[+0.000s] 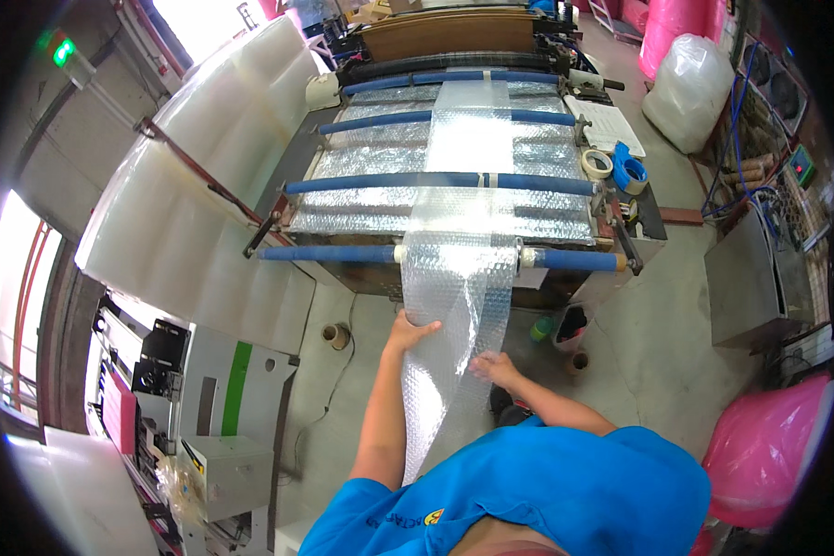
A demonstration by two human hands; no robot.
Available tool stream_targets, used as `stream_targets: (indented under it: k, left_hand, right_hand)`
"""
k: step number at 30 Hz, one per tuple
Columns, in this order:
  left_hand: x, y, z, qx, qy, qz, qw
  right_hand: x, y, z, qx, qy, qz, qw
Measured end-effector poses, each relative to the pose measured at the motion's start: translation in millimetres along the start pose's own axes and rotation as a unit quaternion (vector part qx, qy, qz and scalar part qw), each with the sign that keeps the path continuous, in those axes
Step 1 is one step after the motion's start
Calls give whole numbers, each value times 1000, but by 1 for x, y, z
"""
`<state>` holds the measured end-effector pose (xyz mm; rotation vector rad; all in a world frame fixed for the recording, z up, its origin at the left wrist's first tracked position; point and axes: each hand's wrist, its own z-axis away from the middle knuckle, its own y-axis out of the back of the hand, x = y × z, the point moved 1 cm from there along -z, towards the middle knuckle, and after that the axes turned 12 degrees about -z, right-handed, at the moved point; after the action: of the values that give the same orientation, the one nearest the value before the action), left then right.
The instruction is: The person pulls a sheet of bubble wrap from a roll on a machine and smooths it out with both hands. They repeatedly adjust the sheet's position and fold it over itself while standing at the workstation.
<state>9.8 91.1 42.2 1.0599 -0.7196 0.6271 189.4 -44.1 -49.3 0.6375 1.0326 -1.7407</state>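
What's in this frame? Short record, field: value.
Left hand: at the left edge of the bubble wrap strip, thumb over it
Right hand: fingers at the strip's right edge
Strip: clear, draped over the blue front roller toward the person
Tape: cream roll, blue roll, right of the strip
Floor, left: brown cardboard core
Floor, right: pink bundle
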Motion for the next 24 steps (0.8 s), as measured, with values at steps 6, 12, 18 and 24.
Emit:
stream_targets:
  k: [6,12,18,24]
  left_hand:
    - [-49,5,63,47,106,-103,988]
    - [-48,2,132,270,91,-141,948]
    - [-30,32,145,284,52,-97,952]
    - [-46,21,132,251,58,-15,966]
  right_hand:
    - [3,-14,36,24,-5,-27,999]
    - [2,-36,63,75,127,-47,988]
    - [-23,-61,102,88,217,-90,968]
    - [-26,-56,110,103,221,-97,965]
